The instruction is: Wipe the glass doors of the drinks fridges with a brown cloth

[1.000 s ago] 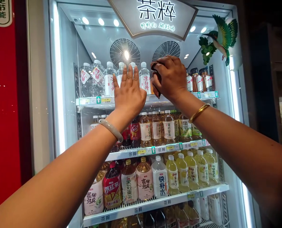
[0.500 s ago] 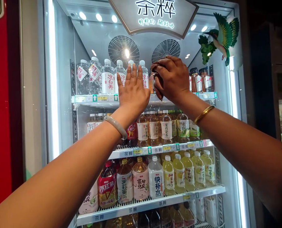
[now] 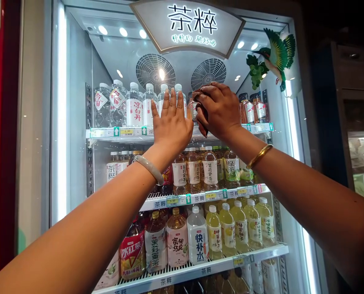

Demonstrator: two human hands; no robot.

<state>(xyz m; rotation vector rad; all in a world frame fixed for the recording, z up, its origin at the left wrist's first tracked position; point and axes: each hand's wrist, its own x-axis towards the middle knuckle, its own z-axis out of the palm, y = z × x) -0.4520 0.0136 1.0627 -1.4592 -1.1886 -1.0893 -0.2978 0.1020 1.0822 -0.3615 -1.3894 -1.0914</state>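
Left hand [image 3: 172, 124] flat, fingers spread, against glass fridge door [image 3: 74, 122]; right hand [image 3: 219, 109], at its 3 o'clock, clutches dark cloth [image 3: 200, 104].

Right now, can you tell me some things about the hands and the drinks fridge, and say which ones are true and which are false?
1. The left hand is flat with fingers spread. True.
2. The right hand holds a green sponge. False: it grips a dark brown cloth.
3. The clear water bottles with white caps stand on the top shelf. True.
4. A gold metal bangle is on the left wrist. False: it is on the right.
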